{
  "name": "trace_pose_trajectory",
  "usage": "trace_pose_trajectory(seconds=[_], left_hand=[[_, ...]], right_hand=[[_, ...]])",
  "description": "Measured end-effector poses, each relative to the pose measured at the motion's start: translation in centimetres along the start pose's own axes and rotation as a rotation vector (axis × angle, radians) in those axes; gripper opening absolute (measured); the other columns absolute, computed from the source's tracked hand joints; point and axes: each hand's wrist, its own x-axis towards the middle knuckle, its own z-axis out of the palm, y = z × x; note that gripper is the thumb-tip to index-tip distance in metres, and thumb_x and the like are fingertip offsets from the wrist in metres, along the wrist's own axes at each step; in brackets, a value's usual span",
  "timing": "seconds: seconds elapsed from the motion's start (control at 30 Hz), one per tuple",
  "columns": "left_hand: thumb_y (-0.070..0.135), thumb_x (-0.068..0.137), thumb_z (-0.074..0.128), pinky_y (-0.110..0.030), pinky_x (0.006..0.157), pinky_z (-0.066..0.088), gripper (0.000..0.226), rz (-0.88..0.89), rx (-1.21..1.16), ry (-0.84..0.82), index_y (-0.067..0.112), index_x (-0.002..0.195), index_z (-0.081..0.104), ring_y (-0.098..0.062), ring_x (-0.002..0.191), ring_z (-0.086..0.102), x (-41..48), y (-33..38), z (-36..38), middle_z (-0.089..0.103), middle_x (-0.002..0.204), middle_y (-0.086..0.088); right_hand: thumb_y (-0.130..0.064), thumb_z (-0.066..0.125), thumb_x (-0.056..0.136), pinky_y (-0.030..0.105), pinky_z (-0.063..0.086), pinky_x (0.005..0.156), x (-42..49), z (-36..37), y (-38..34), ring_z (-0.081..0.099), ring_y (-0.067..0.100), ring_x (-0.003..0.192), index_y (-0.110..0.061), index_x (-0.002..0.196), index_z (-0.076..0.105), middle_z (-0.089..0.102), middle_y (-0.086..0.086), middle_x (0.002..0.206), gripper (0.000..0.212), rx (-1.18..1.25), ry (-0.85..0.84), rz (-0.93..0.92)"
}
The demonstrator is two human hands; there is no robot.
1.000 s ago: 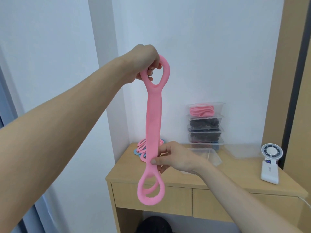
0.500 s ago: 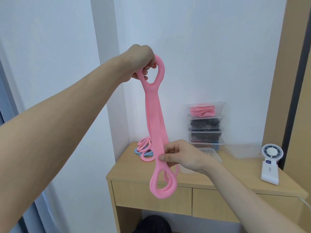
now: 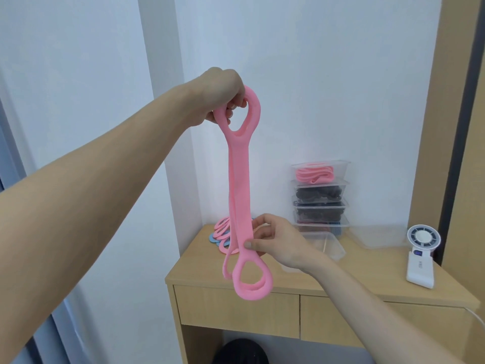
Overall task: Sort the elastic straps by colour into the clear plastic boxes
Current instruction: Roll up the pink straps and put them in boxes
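The pink strap [image 3: 239,185] hangs doubled in the air before the desk [image 3: 372,269], its top loop gripped in the curled fingers of the left hand [image 3: 223,95], its lower end pinched just above the loops between thumb and fingers of the right hand [image 3: 275,240]. More straps [image 3: 220,232] lie piled at the desk's back left corner. Stacked boxes [image 3: 320,203] stand by the back edge, an open box [image 3: 329,245] before them.
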Motion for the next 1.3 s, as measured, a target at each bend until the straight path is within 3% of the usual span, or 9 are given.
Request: trace_pose_trajectory(seconds=[0.13, 0.23, 0.37, 0.5, 0.7, 0.93, 1.13, 1.3], left_hand=[[0.004, 0.075, 0.046, -0.032, 0.069, 0.054, 0.017, 0.014, 0.016, -0.04, 0.007, 0.077, 0.063, -0.021, 0.061, 0.054, -0.2, 0.1, -0.2, 0.062, 0.087, -0.008], [0.003, 0.075, 0.047, -0.032, 0.069, 0.054, 0.017, 0.015, 0.017, -0.066, 0.006, 0.078, 0.063, -0.021, 0.062, 0.055, -0.2, 0.1, -0.1, 0.063, 0.088, -0.007], [0.001, 0.078, 0.047, -0.035, 0.075, 0.057, 0.017, 0.024, 0.029, -0.069, 0.007, 0.079, 0.063, -0.022, 0.064, 0.057, -0.2, 0.3, 0.1, 0.064, 0.087, -0.004], [0.001, 0.079, 0.048, -0.036, 0.079, 0.06, 0.016, 0.027, 0.04, -0.047, 0.008, 0.08, 0.063, -0.021, 0.063, 0.064, -0.4, 0.4, 0.0, 0.063, 0.08, -0.004], [0.003, 0.083, 0.046, -0.036, 0.079, 0.06, 0.017, 0.012, -0.013, -0.117, 0.006, 0.086, 0.062, -0.025, 0.067, 0.071, -0.6, -0.1, -0.2, 0.065, 0.077, -0.007], [-0.004, 0.081, 0.047, -0.037, 0.077, 0.055, 0.016, 0.133, -0.109, -0.277, 0.001, 0.085, 0.062, -0.026, 0.068, 0.061, -2.2, 0.0, -1.0, 0.059, 0.077, -0.006], [0.003, 0.065, 0.061, -0.027, 0.071, 0.05, 0.015, 0.299, -0.07, -0.377, 0.002, 0.079, 0.066, -0.022, 0.071, 0.061, -5.6, -0.1, -1.1, 0.061, 0.073, -0.007], [0.007, 0.07, 0.065, -0.022, 0.069, 0.052, 0.016, 0.277, -0.022, -0.446, -0.005, 0.081, 0.067, -0.018, 0.072, 0.063, -6.4, -1.9, -0.3, 0.065, 0.077, -0.012]], right_hand=[[-0.002, 0.076, 0.086, 0.034, 0.058, 0.074, 0.2, -0.1, 0.4, 0.073, 0.02, 0.079, -0.017, 0.113, 0.066, 0.074, 0.016, 0.082, 0.032, 0.049, -0.033, -0.032], [-0.004, 0.073, 0.089, 0.037, 0.06, 0.079, 0.3, -0.2, 0.7, 0.071, 0.024, 0.086, -0.027, 0.101, 0.076, 0.074, 0.021, 0.098, 0.026, 0.036, -0.067, -0.049], [-0.009, 0.072, 0.091, 0.04, 0.059, 0.084, 0.4, -0.4, 1.2, 0.069, 0.021, 0.086, -0.017, 0.091, 0.079, 0.076, 0.016, 0.098, 0.011, -0.043, -0.019, -0.028], [-0.011, 0.075, 0.089, 0.022, 0.051, 0.076, 0.3, -0.5, 1.5, 0.06, 0.003, 0.075, -0.014, 0.09, 0.076, 0.072, 0.0, 0.086, 0.003, -0.107, 0.03, -0.028], [-0.008, 0.075, 0.088, 0.037, 0.056, 0.092, 0.3, -0.8, 2.4, 0.069, 0.013, 0.089, -0.002, 0.105, 0.072, 0.076, 0.012, 0.103, 0.018, -0.061, -0.043, 0.039], [-0.009, 0.074, 0.089, 0.037, 0.054, 0.074, 0.6, -1.8, 2.2, 0.066, 0.02, 0.077, 0.001, 0.103, 0.07, 0.072, 0.01, 0.086, 0.018, 0.039, 0.042, 0.1], [-0.006, 0.07, 0.09, 0.035, 0.054, 0.064, 1.7, -4.7, 0.3, 0.067, 0.022, 0.066, 0.002, 0.1, 0.066, 0.07, 0.011, 0.079, 0.013, 0.251, 0.179, 0.197], [-0.005, 0.064, 0.09, 0.031, 0.052, 0.057, 2.7, -7.3, -1.3, 0.063, 0.024, 0.056, 0.001, 0.098, 0.061, 0.063, 0.01, 0.07, 0.011, 0.35, 0.255, 0.299]])
